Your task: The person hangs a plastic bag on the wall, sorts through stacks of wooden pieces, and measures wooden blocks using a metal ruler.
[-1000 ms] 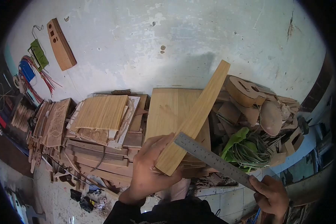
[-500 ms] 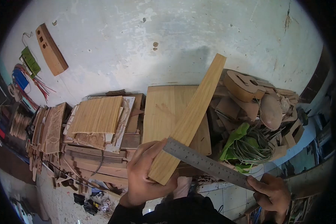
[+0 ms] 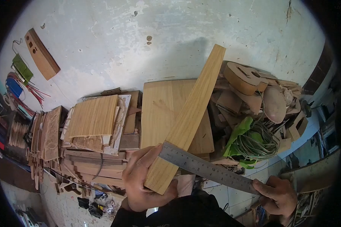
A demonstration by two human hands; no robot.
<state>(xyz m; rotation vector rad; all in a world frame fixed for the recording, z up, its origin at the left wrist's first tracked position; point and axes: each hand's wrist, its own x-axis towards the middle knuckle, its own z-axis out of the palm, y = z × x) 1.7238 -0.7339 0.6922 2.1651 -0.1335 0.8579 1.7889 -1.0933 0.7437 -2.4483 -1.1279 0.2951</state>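
Note:
A long, light-brown wooden board [image 3: 193, 109] slants up and away from me, its near end gripped by my left hand [image 3: 140, 178]. The fingers of that hand wrap around the board's left edge, and the thumb shows at its lower right. Across the board's face lies a steel ruler [image 3: 208, 168], its left end by my left index finger. My right hand [image 3: 276, 195] pinches the ruler's other end, out to the right of the board. Numbers and graduation marks show along the ruler.
Behind stands a wide wooden panel [image 3: 159, 113]. Stacked slats and carved pieces [image 3: 93, 117] lie to the left. On the right are a small guitar-shaped body [image 3: 244, 77], wood scraps and a coil of strips [image 3: 259, 142] with green sheeting. A whitish wall [image 3: 102, 49] rises behind.
The board and ruler have shifted slightly left in view, and the background has shifted too. Both hands keep the same grips, and the ruler still crosses the board.

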